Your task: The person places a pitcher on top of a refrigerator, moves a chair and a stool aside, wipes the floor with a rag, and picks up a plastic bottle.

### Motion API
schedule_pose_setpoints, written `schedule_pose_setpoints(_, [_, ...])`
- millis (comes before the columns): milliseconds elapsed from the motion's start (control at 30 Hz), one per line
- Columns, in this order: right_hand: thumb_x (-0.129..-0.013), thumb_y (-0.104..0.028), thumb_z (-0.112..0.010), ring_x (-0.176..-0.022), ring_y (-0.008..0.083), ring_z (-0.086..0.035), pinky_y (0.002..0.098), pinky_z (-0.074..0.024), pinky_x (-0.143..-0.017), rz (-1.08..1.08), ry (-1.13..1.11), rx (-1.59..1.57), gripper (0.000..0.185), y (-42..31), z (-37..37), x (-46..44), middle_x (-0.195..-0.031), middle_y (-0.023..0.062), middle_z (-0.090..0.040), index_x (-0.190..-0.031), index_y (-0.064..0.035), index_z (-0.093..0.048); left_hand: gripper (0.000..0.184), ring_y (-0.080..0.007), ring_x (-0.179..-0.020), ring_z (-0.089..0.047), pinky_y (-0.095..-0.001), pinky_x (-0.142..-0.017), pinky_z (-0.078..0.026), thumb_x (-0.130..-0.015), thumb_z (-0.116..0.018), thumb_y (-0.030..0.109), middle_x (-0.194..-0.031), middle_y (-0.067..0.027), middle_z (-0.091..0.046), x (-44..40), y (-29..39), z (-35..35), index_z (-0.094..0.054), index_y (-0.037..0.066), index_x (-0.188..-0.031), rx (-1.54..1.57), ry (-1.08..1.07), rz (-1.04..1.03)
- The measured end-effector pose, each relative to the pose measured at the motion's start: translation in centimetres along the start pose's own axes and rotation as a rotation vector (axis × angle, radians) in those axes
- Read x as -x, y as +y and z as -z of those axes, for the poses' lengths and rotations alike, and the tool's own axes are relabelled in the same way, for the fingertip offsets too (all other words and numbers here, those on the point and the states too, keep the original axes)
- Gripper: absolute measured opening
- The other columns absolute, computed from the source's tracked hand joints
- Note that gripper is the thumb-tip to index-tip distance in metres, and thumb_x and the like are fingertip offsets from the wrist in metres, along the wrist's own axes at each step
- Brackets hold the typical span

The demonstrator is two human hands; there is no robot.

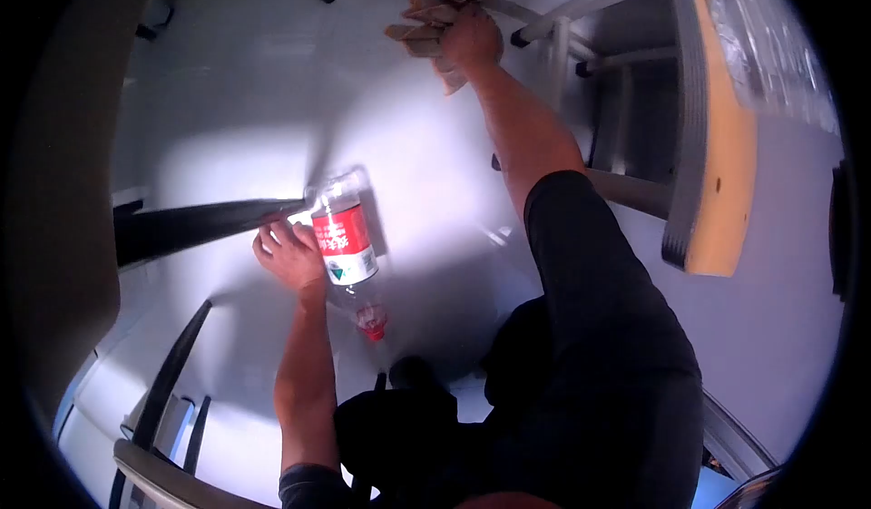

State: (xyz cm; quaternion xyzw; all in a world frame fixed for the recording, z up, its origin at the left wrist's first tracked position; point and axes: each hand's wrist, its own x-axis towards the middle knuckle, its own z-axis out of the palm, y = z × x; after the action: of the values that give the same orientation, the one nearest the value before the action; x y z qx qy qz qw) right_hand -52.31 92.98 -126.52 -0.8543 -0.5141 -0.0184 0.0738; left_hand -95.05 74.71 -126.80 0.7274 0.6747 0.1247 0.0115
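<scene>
My right hand (473, 37) is closed on a crumpled brownish-orange cloth (419, 41), pressed against the pale floor (236, 155) at the top. My left hand (292, 255) rests with its fingers apart, just below the tip of a black chair leg (200, 228). Right beside it lies a clear plastic bottle (343, 241) with a red and white label and a red cap pointing toward me. Whether my left fingers touch the bottle or the leg, I cannot tell for sure.
A stool or chair with a yellow-edged seat (721, 146) and metal legs lies on its side at the right. Clear plastic wrap (771, 55) sits beside it. More dark chair legs (172, 373) stick up at the lower left, near a curved beige edge (172, 482).
</scene>
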Motion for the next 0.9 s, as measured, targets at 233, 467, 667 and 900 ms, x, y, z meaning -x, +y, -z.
schedule_pose_setpoints(233, [-0.084, -0.027, -0.059, -0.107, 0.0366, -0.064, 0.0495, -0.0506, -0.095, 0.198, 0.064, -0.174, 0.041, -2.4, 0.5, 2.0, -0.113, 0.0169, -0.068, -0.12, -0.0068, -0.062, 0.042, -0.037, -0.12, -0.047, -0.049, -0.106, -0.037, -0.088, -0.058, 0.023, -0.131, -0.0199, -0.055, -0.1, 0.2, -0.4, -0.057, 0.0, -0.124, -0.044, 0.102, -0.001])
schedule_pose_setpoints(467, [-0.079, -0.049, -0.071, -0.127, 0.0456, -0.044, 0.0571, -0.0357, -0.107, 0.382, 0.097, -0.266, 0.063, -8.9, 0.5, 9.3, -0.137, 0.0263, -0.049, -0.132, -0.0167, -0.06, 0.048, -0.0408, -0.126, -0.044, -0.0507, -0.111, -0.033, -0.092, -0.058, 0.026, -0.144, -0.022, -0.049, 0.3, -0.5, -1.2, -0.053, 0.002, -0.133, -0.016, 0.047, -0.01])
schedule_pose_setpoints(667, [-0.079, -0.053, -0.071, -0.135, 0.0453, -0.034, 0.0569, -0.0269, -0.115, 0.587, 0.036, -0.196, 0.069, -7.4, -1.0, 17.0, -0.143, 0.0272, -0.04, -0.136, -0.015, -0.059, 0.053, -0.042, -0.128, -0.04, -0.0518, -0.113, -0.031, -0.091, -0.056, 0.028, -0.149, -0.0182, -0.047, 1.0, -1.0, -1.9, -0.053, 0.006, -0.14, 0.02, 0.099, 0.046])
schedule_pose_setpoints(900, [-0.085, -0.041, -0.07, -0.141, 0.0389, -0.032, 0.0537, -0.0252, -0.118, 0.71, -0.11, -0.251, 0.054, -4.0, 2.1, 23.6, -0.146, 0.0214, -0.041, -0.133, -0.0167, -0.063, 0.052, -0.0409, -0.131, -0.04, -0.0509, -0.115, -0.028, -0.095, -0.054, 0.027, -0.15, -0.0173, -0.047, 1.1, -1.3, -1.7, -0.053, 0.007, -0.142, 0.09, 0.101, 0.079])
